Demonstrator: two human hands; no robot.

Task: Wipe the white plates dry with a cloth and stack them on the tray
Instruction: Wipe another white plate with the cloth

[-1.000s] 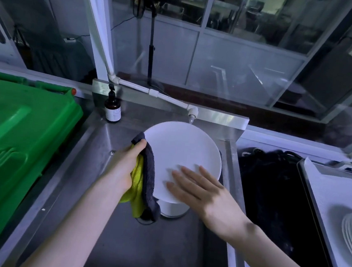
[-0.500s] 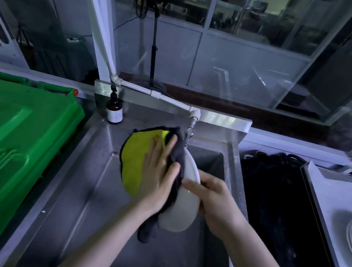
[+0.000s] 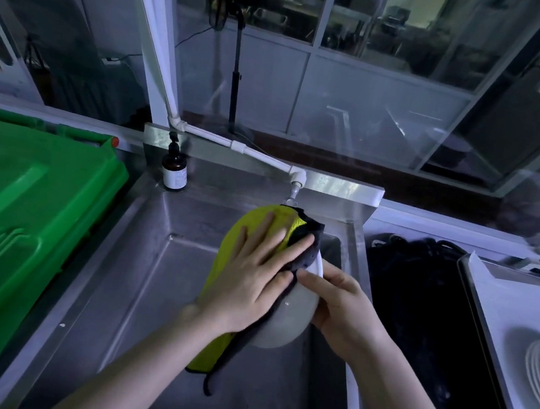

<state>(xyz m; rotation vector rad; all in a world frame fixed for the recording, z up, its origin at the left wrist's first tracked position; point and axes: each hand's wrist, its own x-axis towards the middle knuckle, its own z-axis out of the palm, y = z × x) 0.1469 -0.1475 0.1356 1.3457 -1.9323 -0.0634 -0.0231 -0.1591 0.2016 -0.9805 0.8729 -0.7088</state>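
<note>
Fingers [image 3: 260,236] of the left hand [image 3: 247,288] lie straight, pressing the yellow cloth [image 3: 225,262], now spread over the white plate [image 3: 286,324] above the sink [image 3: 156,276]. The right hand [image 3: 344,307] grips the rim; wiping seemingly just began.

Bare left hand [image 3: 248,278], bare right hand [image 3: 347,307], bare forearms [image 3: 134,369]

Left hand [image 3: 251,285]: lying flat, fingers spread, pressing the cloth [image 3: 208,353] under its palm.
Right hand [image 3: 344,310]: gripping the plate [image 3: 287,319] rim just beside the left thumb.
Forearms: reaching forward, converging toward the hands.
</note>
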